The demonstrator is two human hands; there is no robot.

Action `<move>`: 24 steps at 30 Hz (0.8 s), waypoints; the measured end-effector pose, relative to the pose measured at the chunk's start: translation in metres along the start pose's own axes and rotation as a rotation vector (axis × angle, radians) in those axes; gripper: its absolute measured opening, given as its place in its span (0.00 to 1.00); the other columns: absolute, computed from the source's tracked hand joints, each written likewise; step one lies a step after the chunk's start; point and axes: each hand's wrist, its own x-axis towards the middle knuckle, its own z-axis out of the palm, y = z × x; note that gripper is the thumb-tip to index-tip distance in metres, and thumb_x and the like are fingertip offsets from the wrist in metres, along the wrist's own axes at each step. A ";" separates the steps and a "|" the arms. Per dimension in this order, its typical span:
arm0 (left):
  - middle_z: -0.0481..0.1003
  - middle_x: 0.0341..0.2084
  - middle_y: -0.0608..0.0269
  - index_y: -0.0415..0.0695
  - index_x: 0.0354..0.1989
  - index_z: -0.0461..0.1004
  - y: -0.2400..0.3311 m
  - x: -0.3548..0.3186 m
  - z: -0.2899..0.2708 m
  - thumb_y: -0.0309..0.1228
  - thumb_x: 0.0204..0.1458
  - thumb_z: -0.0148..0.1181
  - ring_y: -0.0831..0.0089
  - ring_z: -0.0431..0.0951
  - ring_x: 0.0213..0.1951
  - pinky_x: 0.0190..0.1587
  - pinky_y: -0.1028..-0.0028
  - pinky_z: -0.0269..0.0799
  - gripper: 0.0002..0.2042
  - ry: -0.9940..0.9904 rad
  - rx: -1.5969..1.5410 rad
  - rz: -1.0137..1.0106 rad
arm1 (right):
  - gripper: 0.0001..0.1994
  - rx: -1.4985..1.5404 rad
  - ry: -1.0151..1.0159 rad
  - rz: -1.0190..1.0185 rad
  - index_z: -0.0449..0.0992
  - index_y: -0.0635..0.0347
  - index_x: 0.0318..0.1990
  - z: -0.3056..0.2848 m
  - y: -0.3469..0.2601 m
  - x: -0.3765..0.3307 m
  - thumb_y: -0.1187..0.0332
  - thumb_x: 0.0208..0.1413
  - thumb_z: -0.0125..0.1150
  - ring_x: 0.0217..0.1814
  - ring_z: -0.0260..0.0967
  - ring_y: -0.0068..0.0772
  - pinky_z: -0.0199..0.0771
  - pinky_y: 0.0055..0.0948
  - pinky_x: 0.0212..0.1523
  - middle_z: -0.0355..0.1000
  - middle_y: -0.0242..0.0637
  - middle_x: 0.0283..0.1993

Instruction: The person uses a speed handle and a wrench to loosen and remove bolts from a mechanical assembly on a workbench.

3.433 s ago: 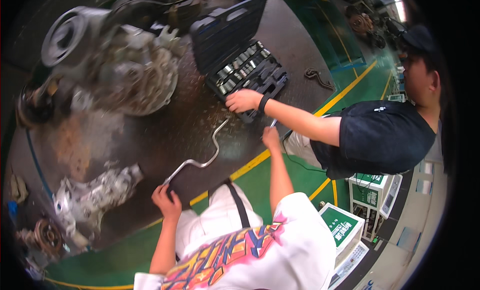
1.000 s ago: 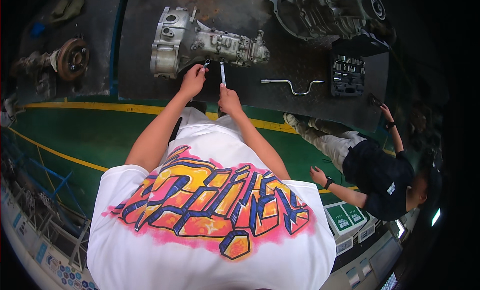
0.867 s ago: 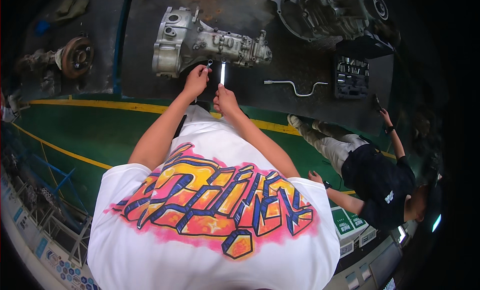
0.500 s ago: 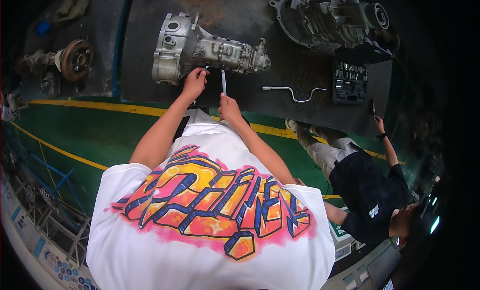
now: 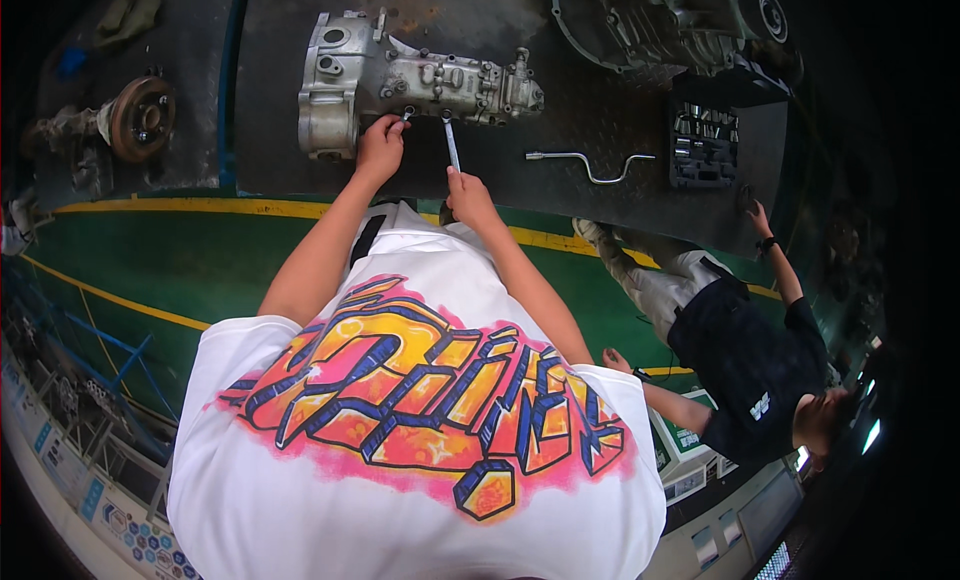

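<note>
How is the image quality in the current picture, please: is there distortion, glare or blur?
Head view: fisheye distortion bends the yellow floor line and the corners fall dark; a bright light glares at far right; the table is dim; the wrench in the right hand looks fairly sharp.

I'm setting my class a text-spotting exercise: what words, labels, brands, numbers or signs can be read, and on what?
None can be read with certainty.
White T-shirt with pink-orange print: large lettering, too stylised to read surely.
Co-worker's black short-sleeved shirt: white mark, too small.
Green-and-white box: print too small, partly hidden.
White panel with blue hexagons: markings too small.
</note>
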 end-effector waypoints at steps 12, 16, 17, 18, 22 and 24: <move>0.69 0.18 0.68 0.43 0.39 0.77 -0.012 0.001 0.004 0.32 0.62 0.51 0.78 0.69 0.23 0.28 0.74 0.65 0.09 0.006 -0.058 0.024 | 0.21 0.702 0.009 0.266 0.62 0.55 0.28 0.047 -0.036 -0.015 0.51 0.69 0.41 0.13 0.52 0.22 0.52 0.26 0.14 0.56 0.28 0.16; 0.73 0.20 0.62 0.44 0.39 0.78 -0.011 0.002 0.001 0.33 0.61 0.50 0.68 0.75 0.25 0.32 0.69 0.69 0.10 0.010 -0.056 0.000 | 0.22 0.736 0.018 0.316 0.63 0.56 0.27 0.048 -0.037 -0.013 0.50 0.69 0.41 0.14 0.56 0.25 0.56 0.28 0.16 0.58 0.30 0.16; 0.74 0.21 0.61 0.45 0.39 0.77 -0.014 0.005 0.000 0.34 0.61 0.50 0.67 0.75 0.26 0.33 0.68 0.69 0.10 -0.018 -0.057 0.016 | 0.23 0.751 -0.005 0.339 0.64 0.58 0.27 0.045 -0.037 -0.013 0.50 0.69 0.42 0.15 0.59 0.29 0.60 0.31 0.17 0.60 0.33 0.16; 0.74 0.21 0.60 0.45 0.39 0.77 -0.017 0.007 -0.001 0.34 0.61 0.50 0.66 0.76 0.27 0.34 0.68 0.70 0.10 -0.049 -0.058 0.035 | 0.23 0.749 0.001 0.339 0.64 0.58 0.27 0.040 -0.032 -0.015 0.50 0.69 0.42 0.15 0.59 0.29 0.60 0.31 0.17 0.60 0.33 0.16; 0.75 0.23 0.58 0.46 0.39 0.77 -0.025 0.011 -0.003 0.36 0.61 0.50 0.64 0.76 0.29 0.36 0.66 0.70 0.10 -0.032 -0.006 0.036 | 0.24 -0.327 0.393 -0.273 0.70 0.65 0.28 -0.010 -0.029 -0.034 0.52 0.67 0.44 0.23 0.70 0.47 0.68 0.42 0.29 0.69 0.49 0.20; 0.75 0.25 0.56 0.47 0.39 0.77 -0.019 0.001 -0.006 0.37 0.61 0.51 0.61 0.76 0.30 0.37 0.66 0.70 0.10 -0.089 -0.036 -0.016 | 0.22 0.087 0.259 -0.114 0.66 0.57 0.25 -0.030 -0.023 -0.046 0.53 0.68 0.45 0.17 0.58 0.19 0.56 0.24 0.19 0.60 0.27 0.17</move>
